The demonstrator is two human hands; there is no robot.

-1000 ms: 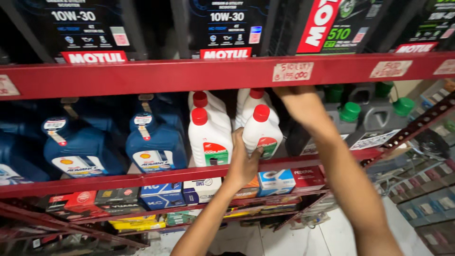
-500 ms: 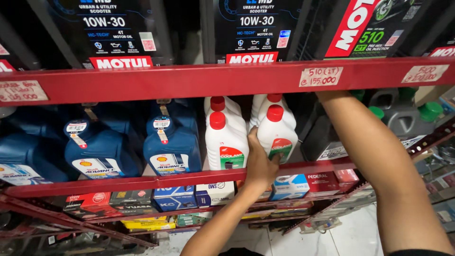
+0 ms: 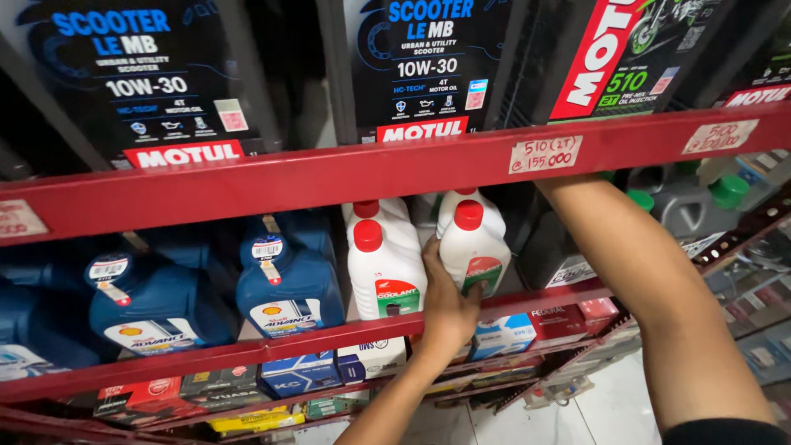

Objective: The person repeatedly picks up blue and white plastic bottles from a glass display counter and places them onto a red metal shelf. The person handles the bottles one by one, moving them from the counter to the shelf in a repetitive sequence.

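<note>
On a red middle shelf (image 3: 247,350), the person's left hand (image 3: 445,309) wraps its fingers around 1 of 4 white red-capped bottles (image 3: 475,251), not yet lifted; the right hand is hidden behind them, grip unknowable.

This is looking like a shop selling motor oil and vehicle parts — red metal shelves (image 3: 329,177) are running across the frame with handwritten price tags (image 3: 545,154) sticking to their front edges. Black oil boxes (image 3: 420,66) are filling the top, blue oil jugs (image 3: 288,280) and white coolant bottles (image 3: 386,272) are sitting mid-frame, and small boxed parts (image 3: 503,334) are lining the lower shelf — all stocked in multiples.
</note>
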